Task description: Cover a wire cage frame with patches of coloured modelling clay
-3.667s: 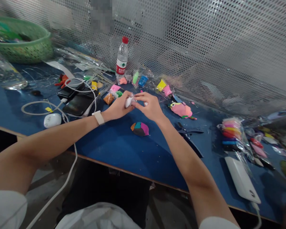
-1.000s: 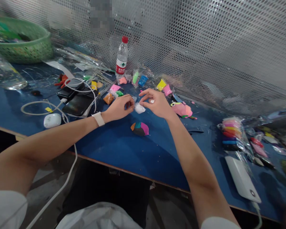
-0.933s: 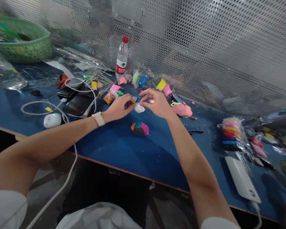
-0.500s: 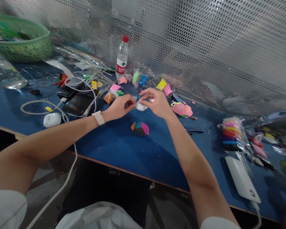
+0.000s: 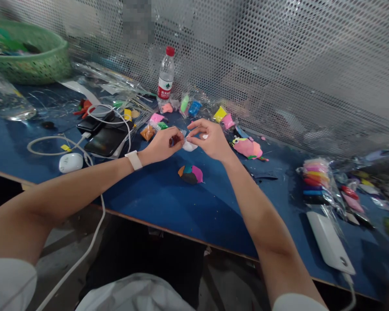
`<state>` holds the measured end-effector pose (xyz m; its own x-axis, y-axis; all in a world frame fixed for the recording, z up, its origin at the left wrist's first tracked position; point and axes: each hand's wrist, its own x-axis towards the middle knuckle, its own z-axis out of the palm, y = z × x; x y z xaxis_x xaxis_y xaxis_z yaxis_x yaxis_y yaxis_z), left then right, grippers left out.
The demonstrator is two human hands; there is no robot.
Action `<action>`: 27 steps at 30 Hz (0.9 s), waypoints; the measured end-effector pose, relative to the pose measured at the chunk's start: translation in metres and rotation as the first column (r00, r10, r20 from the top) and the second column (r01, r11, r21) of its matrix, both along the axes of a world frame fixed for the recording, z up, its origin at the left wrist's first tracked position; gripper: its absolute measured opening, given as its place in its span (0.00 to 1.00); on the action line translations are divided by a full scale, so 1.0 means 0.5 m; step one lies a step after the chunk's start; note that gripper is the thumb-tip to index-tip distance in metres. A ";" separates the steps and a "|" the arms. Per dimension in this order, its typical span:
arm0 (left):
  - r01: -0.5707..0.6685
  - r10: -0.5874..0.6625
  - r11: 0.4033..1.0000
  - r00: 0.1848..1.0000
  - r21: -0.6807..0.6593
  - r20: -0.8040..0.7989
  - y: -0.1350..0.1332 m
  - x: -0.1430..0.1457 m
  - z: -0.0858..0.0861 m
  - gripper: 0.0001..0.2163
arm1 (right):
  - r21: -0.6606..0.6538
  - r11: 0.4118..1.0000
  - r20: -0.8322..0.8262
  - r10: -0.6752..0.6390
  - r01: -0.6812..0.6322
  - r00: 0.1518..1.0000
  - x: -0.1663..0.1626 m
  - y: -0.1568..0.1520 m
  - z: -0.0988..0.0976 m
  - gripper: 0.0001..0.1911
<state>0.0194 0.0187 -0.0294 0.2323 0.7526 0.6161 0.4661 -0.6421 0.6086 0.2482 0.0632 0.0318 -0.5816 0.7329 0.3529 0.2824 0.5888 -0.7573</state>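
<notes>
My left hand [image 5: 167, 143] is closed in a pinch, its fingertips on a small white clay packet [image 5: 189, 146]. From the other side my right hand [image 5: 209, 139] pinches the same packet with thumb and fingers, the other fingers curled above. A bit of white [image 5: 205, 136] shows inside the right hand, too small to make out. Just below the hands lies a multicoloured clay piece [image 5: 190, 174] in orange, teal, dark grey and magenta. Right of my right hand rests a pink clay figure [image 5: 248, 148] with a googly eye and green parts.
Small coloured clay packets [image 5: 219, 114] and a red-capped water bottle [image 5: 166, 75] stand along the mesh panel [image 5: 278, 65]. Phones [image 5: 105, 140] and white cables lie at left, near a green basket [image 5: 42, 65]. A dark tool [image 5: 266, 177], a white power bank [image 5: 330, 242] and stacked clay [image 5: 316, 181] lie at right.
Both hands have shifted very slightly left, and the white packet between them moved along. The multicoloured piece and the pink figure stay where they were.
</notes>
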 end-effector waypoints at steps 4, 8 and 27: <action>0.004 -0.004 1.000 1.000 0.031 -0.007 0.002 0.001 -0.002 0.04 | -0.019 1.000 -0.004 0.018 -0.018 1.000 -0.004 -0.004 0.000 0.17; 0.002 -0.002 0.999 1.000 0.039 -0.004 0.001 0.002 0.000 0.05 | -0.037 0.999 -0.021 0.011 -0.012 1.000 -0.009 -0.006 -0.003 0.18; -0.031 0.031 0.999 0.999 0.010 0.031 0.004 0.000 -0.003 0.04 | -0.122 0.992 -0.044 -0.038 0.033 0.998 -0.010 -0.003 -0.009 0.22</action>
